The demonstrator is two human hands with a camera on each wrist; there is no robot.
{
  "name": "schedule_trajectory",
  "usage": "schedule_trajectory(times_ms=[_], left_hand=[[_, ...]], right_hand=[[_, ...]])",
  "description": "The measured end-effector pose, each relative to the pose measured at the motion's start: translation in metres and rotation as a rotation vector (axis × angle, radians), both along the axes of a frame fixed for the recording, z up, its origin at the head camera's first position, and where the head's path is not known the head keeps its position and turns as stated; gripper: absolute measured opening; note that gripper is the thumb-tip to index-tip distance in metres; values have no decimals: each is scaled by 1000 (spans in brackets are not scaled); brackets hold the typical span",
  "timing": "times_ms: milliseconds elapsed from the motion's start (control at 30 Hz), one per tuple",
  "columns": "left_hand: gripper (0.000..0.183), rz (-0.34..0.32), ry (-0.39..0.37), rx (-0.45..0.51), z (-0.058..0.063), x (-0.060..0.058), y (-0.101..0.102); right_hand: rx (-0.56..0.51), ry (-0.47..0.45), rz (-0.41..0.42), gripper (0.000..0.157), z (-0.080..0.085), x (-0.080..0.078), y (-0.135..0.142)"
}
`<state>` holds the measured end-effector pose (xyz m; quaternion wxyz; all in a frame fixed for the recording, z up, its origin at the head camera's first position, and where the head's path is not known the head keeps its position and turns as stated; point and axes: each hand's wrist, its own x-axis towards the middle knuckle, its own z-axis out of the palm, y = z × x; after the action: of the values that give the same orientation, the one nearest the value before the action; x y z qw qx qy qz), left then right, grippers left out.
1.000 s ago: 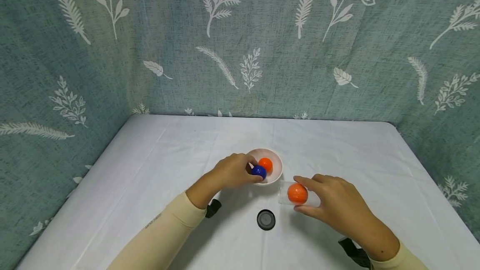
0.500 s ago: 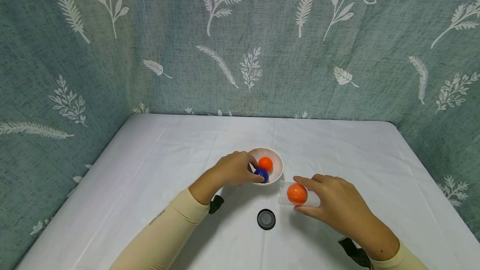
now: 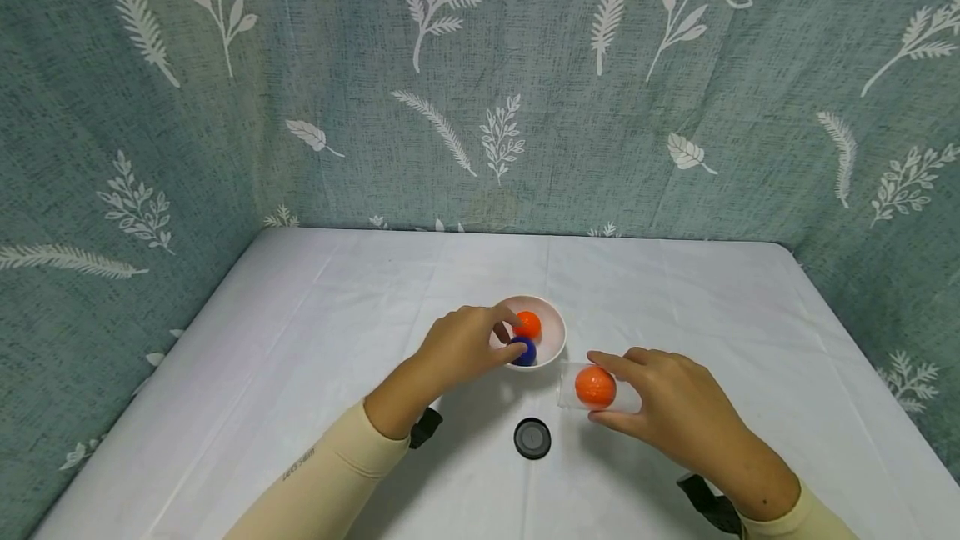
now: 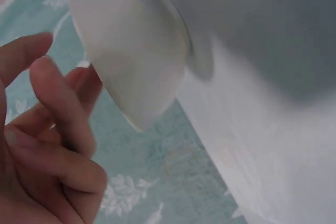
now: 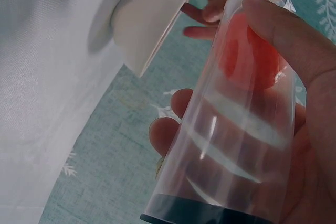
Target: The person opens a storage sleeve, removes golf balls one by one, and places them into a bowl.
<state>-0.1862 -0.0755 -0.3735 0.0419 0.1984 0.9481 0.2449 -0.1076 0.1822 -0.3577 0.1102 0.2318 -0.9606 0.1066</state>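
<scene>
My left hand (image 3: 465,344) reaches over the rim of a pale pink bowl (image 3: 553,340). Its thumb overlaps a blue ball (image 3: 525,352), while the forefinger lies at the edge of an orange ball (image 3: 528,324) beside it in the bowl. In the left wrist view the fingers (image 4: 63,103) are loosely bent beside the bowl's outer wall (image 4: 131,51), and the balls inside are hidden. My right hand (image 3: 663,394) grips a clear plastic tube (image 5: 220,140) with a dark end. Another orange ball (image 3: 596,387) sits inside the tube, level with the thumb and forefinger.
A round black lid (image 3: 532,438) lies on the white-covered table (image 3: 375,290), in front of the bowl and left of the tube. Leaf-patterned green cloth (image 3: 480,107) rises behind the table and along its sides.
The blue ball has come down lower in the bowl, and my left fingers have spread apart from it. The orange ball beside it has shifted slightly left. The right hand has stayed still.
</scene>
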Motion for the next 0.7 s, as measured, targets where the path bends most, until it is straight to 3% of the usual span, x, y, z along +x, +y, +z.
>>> schedule_trajectory(times_ms=[133,367,700], left_hand=[[25,-58,59,113,-1,15,1],[19,-141,56,297,-5,34,5],[16,-182,-3,346,-5,45,9]], right_hand=[[-8,17,14,60,-1,0,1],[-10,17,7,62,-2,1,1],[8,10,8,63,-1,1,-2]])
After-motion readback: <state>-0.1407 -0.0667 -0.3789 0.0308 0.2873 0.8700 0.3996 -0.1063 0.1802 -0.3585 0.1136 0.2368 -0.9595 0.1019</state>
